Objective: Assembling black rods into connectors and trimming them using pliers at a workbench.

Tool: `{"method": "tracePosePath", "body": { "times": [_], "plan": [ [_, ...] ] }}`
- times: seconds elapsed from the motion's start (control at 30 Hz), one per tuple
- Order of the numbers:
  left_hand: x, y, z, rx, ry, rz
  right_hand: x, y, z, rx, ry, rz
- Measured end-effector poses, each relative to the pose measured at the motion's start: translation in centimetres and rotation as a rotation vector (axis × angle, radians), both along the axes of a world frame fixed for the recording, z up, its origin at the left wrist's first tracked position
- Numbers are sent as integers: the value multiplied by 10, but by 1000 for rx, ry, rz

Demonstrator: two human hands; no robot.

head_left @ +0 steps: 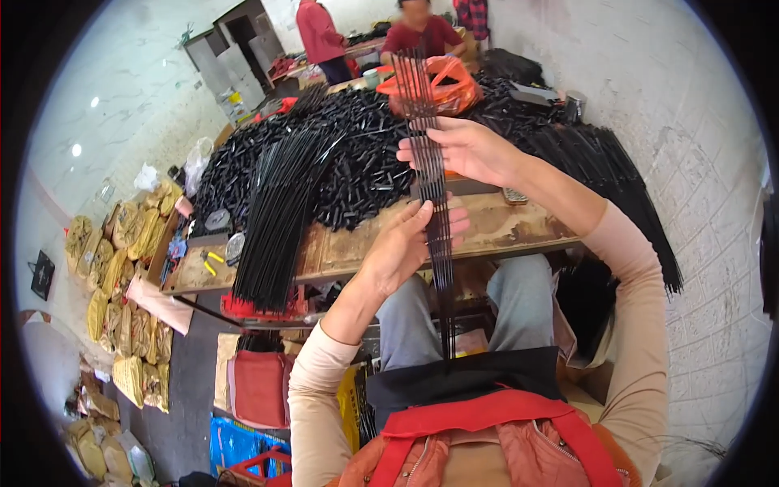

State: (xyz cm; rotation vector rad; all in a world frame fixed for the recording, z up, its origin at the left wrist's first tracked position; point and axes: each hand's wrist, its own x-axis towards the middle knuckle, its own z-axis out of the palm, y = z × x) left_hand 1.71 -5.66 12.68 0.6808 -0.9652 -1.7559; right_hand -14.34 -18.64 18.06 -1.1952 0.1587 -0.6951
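Observation:
My left hand (403,243) and my right hand (466,150) both grip a thin bundle of long black rods (431,187) held upright in front of me. The rods run from my lap up past an orange plastic bag (442,85). My right hand pinches them higher up, my left hand holds them lower down, fingers curled around them. Below the hands the rods' lower ends rest near a black cloth on my lap.
A wooden workbench (503,227) carries a large heap of short black tubes (357,154) and a fanned sheaf of long black rods (280,219). More rods hang off at right (633,195). Two people stand at the far end. Yellow sacks (122,276) line the floor at left.

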Motion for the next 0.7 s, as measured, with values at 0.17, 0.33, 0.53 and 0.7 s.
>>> {"method": "tracePosePath", "body": {
  "times": [0.17,0.33,0.53,0.7],
  "plan": [
    [4,23,6,-61,31,-25,-5,32,0,-4,198,171],
    [-2,29,-11,-40,22,0,-4,45,1,4,228,103],
    [-10,11,2,-109,-11,0,-10,42,16,-226,295,-104],
    [5,6,-44,63,333,-112,-21,83,-10,-334,473,-103]
  ]
}}
